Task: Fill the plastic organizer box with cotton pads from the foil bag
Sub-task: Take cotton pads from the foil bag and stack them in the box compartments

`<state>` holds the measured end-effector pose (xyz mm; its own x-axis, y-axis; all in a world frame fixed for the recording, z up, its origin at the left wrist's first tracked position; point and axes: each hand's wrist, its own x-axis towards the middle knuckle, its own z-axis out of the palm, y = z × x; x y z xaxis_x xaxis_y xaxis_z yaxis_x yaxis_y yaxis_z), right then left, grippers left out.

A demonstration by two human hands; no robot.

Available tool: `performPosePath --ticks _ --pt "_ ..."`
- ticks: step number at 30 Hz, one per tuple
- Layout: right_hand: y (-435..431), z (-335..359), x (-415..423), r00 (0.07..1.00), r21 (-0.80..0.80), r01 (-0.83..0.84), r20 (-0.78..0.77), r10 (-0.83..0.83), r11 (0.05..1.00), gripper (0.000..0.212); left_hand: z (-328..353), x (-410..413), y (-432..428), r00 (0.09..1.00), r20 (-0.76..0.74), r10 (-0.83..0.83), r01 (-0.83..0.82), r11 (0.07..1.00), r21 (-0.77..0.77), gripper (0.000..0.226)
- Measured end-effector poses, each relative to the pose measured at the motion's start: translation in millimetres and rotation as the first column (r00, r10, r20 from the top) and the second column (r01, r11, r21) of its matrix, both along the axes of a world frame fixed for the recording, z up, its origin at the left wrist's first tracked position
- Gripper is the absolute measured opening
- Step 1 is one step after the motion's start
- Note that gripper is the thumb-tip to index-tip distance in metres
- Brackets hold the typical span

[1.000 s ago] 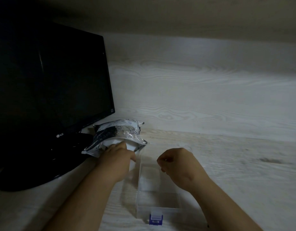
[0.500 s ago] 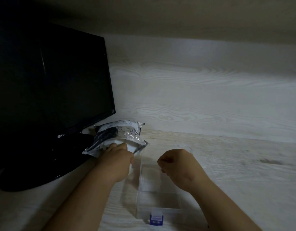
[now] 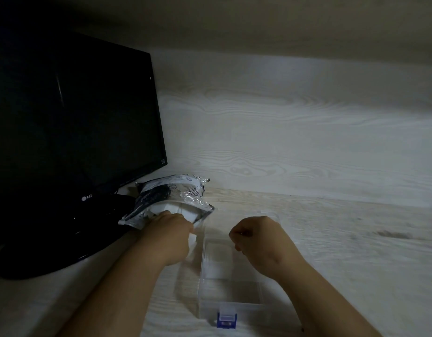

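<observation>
Plastic organizer box [image 3: 230,291] rested on the pale, wood-grained desk [image 3: 356,251], likely kept near so pads travelled a short way; clear, rigid and rectangular, it looked empty; the crinkled foil bag [image 3: 176,193] lay just beyond its far left corner, mouth toward the person; the left hand [image 3: 170,234] curled at that mouth, pinching soft white cotton pads [image 3: 176,210]; the right hand [image 3: 261,242] hung over the box in a loose fist, nothing visible in it; a small blue latch [image 3: 226,321] marked the near wall.
</observation>
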<state>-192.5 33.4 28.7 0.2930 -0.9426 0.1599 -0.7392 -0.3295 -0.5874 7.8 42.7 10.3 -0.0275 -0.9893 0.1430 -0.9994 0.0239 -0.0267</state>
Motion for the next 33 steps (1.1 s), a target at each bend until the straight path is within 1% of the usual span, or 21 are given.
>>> performPosePath --ticks 2,3,4,6,9,10,12,13,15,19,22,23,25,29,32,33 --pt "0 -1 0 1.000 -0.001 0.001 -0.001 -0.001 1.000 0.019 0 0 -1 1.000 -0.027 0.003 -0.002 1.000 0.004 0.024" --pt "0 -1 0 1.000 0.001 0.001 -0.001 -0.001 1.000 0.019 0 -1 -2 0.996 -0.089 0.003 -0.004 1.000 -0.012 0.023" --pt "-1 -1 1 1.000 0.002 0.002 -0.001 -0.002 1.000 0.019 0 -1 -3 0.983 -0.186 0.008 -0.016 0.999 -0.042 0.023" --pt "-1 -1 0 1.000 0.005 0.009 0.000 -0.009 1.000 0.018 4 -4 -6 0.931 -0.364 0.028 -0.074 0.991 -0.113 0.023" --pt "-2 0 0 1.000 0.010 0.015 0.015 -0.015 1.000 0.018 9 -6 -10 0.867 -0.498 0.028 -0.142 0.971 -0.193 0.021" --pt "-2 1 0 1.000 0.010 0.016 0.022 -0.016 1.000 0.018 10 -6 -11 0.824 -0.566 0.016 -0.156 0.967 -0.200 0.020" --pt "-2 0 -1 0.999 0.006 0.017 0.045 -0.018 1.000 0.014 10 -6 -12 0.669 -0.743 -0.032 -0.141 0.975 -0.169 0.015" --pt "-3 0 -1 0.998 0.009 0.021 0.062 -0.022 1.000 0.010 10 -6 -12 0.599 -0.799 -0.046 -0.129 0.980 -0.153 0.013" --pt "-4 -1 -2 0.994 0.020 0.038 0.105 -0.040 0.999 0.004 12 -8 -10 0.510 -0.858 -0.059 -0.111 0.985 -0.134 0.012" --pt "-4 0 0 0.966 0.011 0.058 0.250 -0.059 0.998 0.014 17 -15 -5 0.321 -0.945 -0.061 -0.037 0.996 -0.077 0.022" --pt "-1 2 2 0.929 0.007 0.047 0.367 -0.046 0.999 0.021 19 -19 -1 0.199 -0.980 -0.028 0.046 0.999 -0.020 0.019" --pt "0 3 3 0.920 0.006 0.040 0.389 -0.039 0.999 0.022 19 -20 0 0.172 -0.985 -0.019 0.069 0.998 -0.007 0.017" --pt "1 4 4 0.913 -0.005 0.036 0.406 -0.031 0.999 0.023 20 -22 2 0.176 -0.984 -0.008 0.107 0.994 0.011 0.014" --pt "1 2 5 0.928 -0.017 0.053 0.369 -0.043 0.998 0.023 20 -24 5 0.238 -0.971 -0.003 0.125 0.992 0.028 0.006" --pt "0 2 4 0.932 -0.016 0.040 0.362 -0.032 0.999 0.020 20 -24 6 0.329 -0.944 -0.035 0.133 0.991 0.009 0.005" --pt "0 2 3 0.929 -0.001 0.033 0.368 -0.030 0.999 0.018 20 -23 6 0.345 -0.937 -0.050 0.133 0.991 -0.004 0.008"
